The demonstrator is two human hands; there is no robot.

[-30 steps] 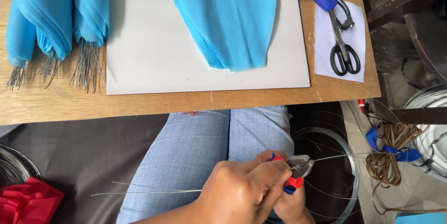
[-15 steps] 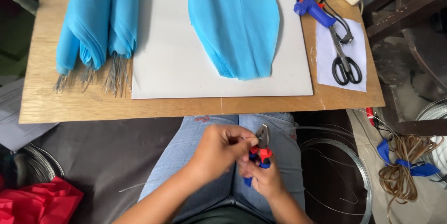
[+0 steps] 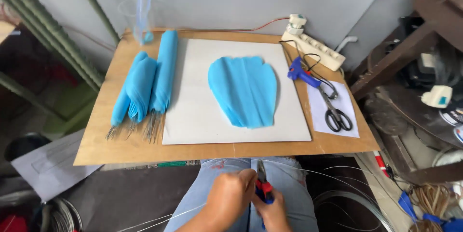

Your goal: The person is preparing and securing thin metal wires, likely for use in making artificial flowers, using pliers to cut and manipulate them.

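Thin silver wire (image 3: 159, 218) runs from the left hand (image 3: 230, 194), which is closed around its end, down towards the lower left over the person's jeans. The right hand (image 3: 271, 211) is wrapped tight around the red-and-blue handles of the pliers (image 3: 263, 185), whose dark nose points up just beside the left hand's knuckles. Both hands sit low over the lap, below the front edge of the wooden bench (image 3: 96, 145). Compared with half a second ago the view has pulled back and tilted up: the wall, the power strip (image 3: 313, 44) and the whole bench now show, and the hands lie nearer the bottom edge. On the white board (image 3: 193, 116) the blue petal (image 3: 243, 90) lies as before, with the blue rolls (image 3: 144, 85) left and the scissors (image 3: 335, 111) right.
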